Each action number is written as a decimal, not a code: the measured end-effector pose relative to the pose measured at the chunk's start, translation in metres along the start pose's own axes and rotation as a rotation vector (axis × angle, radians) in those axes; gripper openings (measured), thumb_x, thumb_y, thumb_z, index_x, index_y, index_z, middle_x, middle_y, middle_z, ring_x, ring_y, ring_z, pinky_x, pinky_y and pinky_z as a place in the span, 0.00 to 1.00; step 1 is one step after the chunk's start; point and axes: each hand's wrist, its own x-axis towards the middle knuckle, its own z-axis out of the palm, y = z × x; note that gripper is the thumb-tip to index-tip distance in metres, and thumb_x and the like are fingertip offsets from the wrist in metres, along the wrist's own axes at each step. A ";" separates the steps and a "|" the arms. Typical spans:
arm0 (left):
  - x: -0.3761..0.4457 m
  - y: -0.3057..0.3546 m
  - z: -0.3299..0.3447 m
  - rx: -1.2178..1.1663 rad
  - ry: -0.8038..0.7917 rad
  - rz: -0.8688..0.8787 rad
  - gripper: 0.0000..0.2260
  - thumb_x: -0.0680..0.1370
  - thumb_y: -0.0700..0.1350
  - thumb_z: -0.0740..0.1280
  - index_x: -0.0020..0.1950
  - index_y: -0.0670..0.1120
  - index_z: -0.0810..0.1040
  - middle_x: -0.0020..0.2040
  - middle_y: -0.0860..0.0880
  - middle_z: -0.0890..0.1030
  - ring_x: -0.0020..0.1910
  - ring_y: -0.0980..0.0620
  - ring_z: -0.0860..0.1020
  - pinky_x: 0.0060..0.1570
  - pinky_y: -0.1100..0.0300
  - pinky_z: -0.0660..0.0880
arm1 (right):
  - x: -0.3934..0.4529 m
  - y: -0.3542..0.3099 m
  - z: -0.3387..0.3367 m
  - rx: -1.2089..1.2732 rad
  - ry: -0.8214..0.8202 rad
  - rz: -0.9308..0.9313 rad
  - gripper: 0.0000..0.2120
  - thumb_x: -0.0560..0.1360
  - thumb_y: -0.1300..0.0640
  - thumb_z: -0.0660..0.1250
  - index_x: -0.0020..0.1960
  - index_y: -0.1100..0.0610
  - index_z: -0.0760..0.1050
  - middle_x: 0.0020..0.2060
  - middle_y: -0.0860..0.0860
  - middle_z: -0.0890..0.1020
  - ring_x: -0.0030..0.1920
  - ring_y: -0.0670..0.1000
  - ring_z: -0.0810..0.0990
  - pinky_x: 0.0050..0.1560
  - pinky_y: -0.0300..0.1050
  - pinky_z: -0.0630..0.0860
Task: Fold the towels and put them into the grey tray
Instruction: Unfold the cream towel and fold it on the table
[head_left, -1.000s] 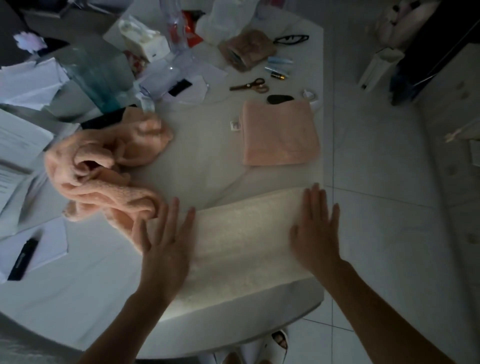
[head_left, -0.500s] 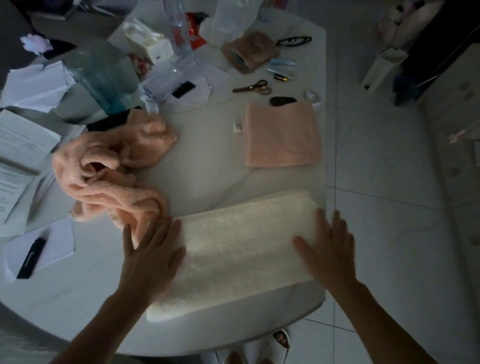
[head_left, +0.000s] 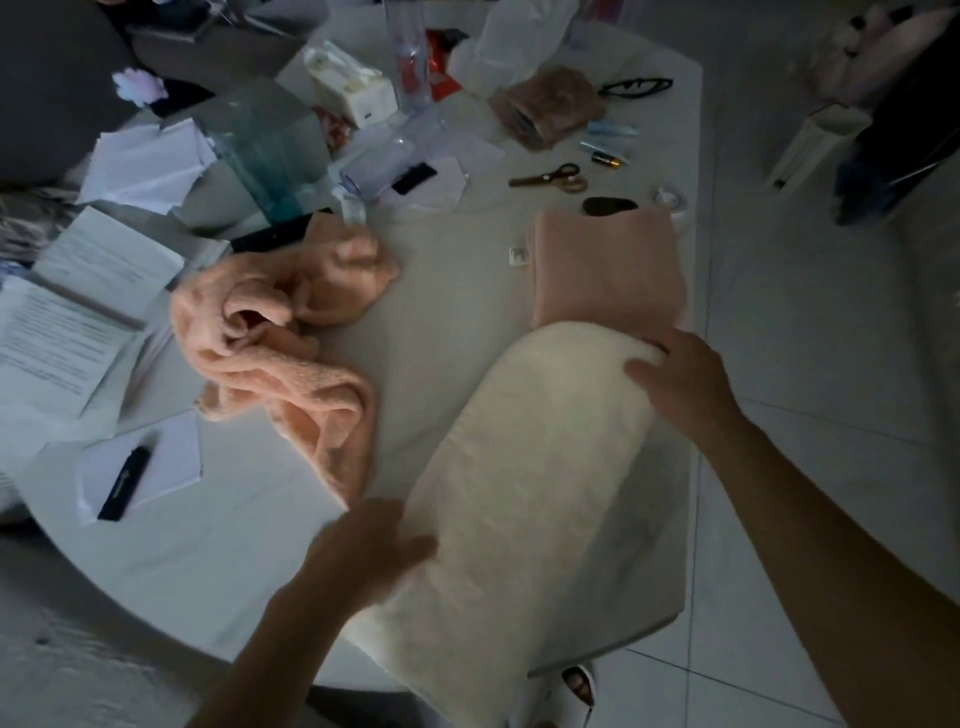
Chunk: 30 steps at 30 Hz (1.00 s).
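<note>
A folded white towel (head_left: 530, 493) lies slanted across the near right of the round white table (head_left: 447, 291), its near end hanging over the table's edge. My left hand (head_left: 363, 551) grips its near left edge and is blurred. My right hand (head_left: 675, 379) is curled over its far end. Just beyond that end lies a neatly folded pink towel (head_left: 608, 270). A crumpled pink towel (head_left: 280, 353) sits to the left. I cannot make out a grey tray.
The far half of the table holds scissors (head_left: 550, 179), glasses (head_left: 634, 87), a tissue box (head_left: 353, 88), a clear greenish container (head_left: 265, 150) and papers (head_left: 78, 312). A black pen (head_left: 124, 483) lies on a notepad at the left. Tiled floor (head_left: 810, 364) is to the right.
The white towel has swung from lying across the table's front to a slant. My right hand moved away with its far end; my left hand came back toward me.
</note>
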 end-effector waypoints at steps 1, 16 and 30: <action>-0.012 -0.002 0.012 -0.058 0.017 -0.027 0.22 0.75 0.67 0.62 0.60 0.53 0.73 0.61 0.49 0.77 0.60 0.48 0.76 0.55 0.55 0.71 | -0.002 -0.007 0.011 0.079 0.032 0.013 0.20 0.71 0.59 0.70 0.62 0.60 0.75 0.55 0.60 0.79 0.55 0.61 0.78 0.50 0.47 0.74; -0.097 -0.005 0.046 -1.031 -0.008 -0.278 0.20 0.69 0.55 0.66 0.60 0.52 0.74 0.54 0.44 0.82 0.53 0.44 0.81 0.54 0.46 0.78 | -0.246 0.065 0.097 -0.250 -0.245 -0.811 0.29 0.80 0.51 0.55 0.79 0.55 0.55 0.80 0.57 0.51 0.79 0.59 0.49 0.74 0.65 0.56; -0.176 0.033 0.072 -1.144 0.227 -0.293 0.24 0.78 0.37 0.68 0.70 0.53 0.65 0.61 0.40 0.76 0.56 0.41 0.78 0.51 0.45 0.80 | -0.258 0.070 0.051 -0.340 -0.323 -1.086 0.27 0.57 0.62 0.78 0.57 0.56 0.80 0.55 0.54 0.82 0.61 0.58 0.79 0.66 0.62 0.71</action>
